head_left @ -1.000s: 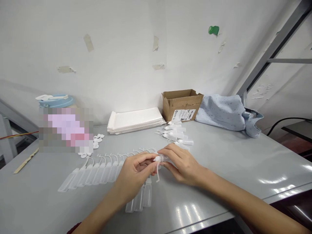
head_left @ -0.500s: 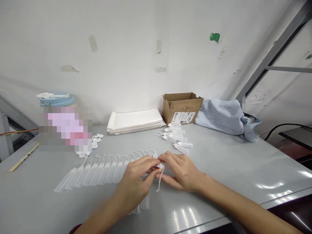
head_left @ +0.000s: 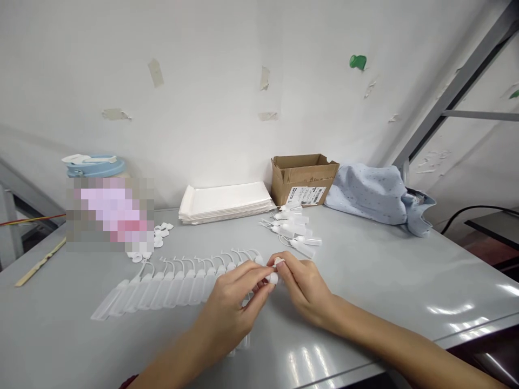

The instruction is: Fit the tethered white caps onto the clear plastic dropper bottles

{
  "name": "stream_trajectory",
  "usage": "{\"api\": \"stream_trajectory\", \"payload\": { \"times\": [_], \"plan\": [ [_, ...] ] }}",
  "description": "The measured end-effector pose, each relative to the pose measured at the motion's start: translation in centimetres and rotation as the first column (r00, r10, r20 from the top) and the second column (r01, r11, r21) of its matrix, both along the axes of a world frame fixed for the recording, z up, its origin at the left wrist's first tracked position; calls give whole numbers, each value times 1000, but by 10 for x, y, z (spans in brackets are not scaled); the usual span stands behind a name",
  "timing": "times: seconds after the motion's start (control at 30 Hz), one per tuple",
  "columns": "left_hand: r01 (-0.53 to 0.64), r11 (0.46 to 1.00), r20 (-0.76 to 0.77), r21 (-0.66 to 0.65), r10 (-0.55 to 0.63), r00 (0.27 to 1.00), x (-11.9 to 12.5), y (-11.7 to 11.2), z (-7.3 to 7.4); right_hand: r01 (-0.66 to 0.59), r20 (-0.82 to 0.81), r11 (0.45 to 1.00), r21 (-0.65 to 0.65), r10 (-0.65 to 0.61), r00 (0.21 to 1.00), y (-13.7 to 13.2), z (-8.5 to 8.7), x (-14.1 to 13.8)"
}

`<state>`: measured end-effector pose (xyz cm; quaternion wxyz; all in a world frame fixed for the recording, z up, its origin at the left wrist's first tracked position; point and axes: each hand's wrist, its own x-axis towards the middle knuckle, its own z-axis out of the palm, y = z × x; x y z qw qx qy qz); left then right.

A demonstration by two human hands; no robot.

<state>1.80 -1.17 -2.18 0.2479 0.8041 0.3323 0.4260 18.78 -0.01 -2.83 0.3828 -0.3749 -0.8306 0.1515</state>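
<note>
Close together over the middle of the table (head_left: 365, 270), my hands meet at a small white cap. My left hand (head_left: 237, 294) is closed on a white-capped tube (head_left: 273, 278), whose body is mostly hidden by the fingers. Between thumb and index finger, my right hand (head_left: 304, 281) pinches a small white plastic piece (head_left: 279, 261) just above that cap. To the left lies a slanted row of clear plastic tubes (head_left: 162, 289) with white caps and thin looped straps. Clear tube ends (head_left: 245, 341) show below my left hand; whether one is held, I cannot tell.
Behind are a stack of white padded envelopes (head_left: 227, 200), an open cardboard box (head_left: 304, 181) and a pale blue cloth (head_left: 365, 192). More capped tubes (head_left: 294, 229) lie before the box. Small white caps (head_left: 158, 237) sit beside a blurred pink item (head_left: 109, 208); a wooden stick (head_left: 40, 262) lies far left.
The strap that hung down from the cap between my hands no longer shows there. My right hand has turned and now pinches a small white piece above the cap.
</note>
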Motion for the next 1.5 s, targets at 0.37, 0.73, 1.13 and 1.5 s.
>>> {"api": "stream_trajectory", "payload": {
  "times": [0.37,0.73,1.13,1.5],
  "plan": [
    [47,743,83,-668,11,996,2,-1,2,-117,91,985,128,106,990,3,-9,2],
    [63,983,128,-173,-41,991,2,1,2,-80,-167,929,-361,20,986,6,3,-4],
    [40,904,121,-425,13,993,1,0,4,-87,-144,970,-228,55,988,1,-7,0],
    [-30,925,96,-379,72,993,1,-4,12,-111,-206,950,-291,51,977,1,-1,-1]
  ]
}}
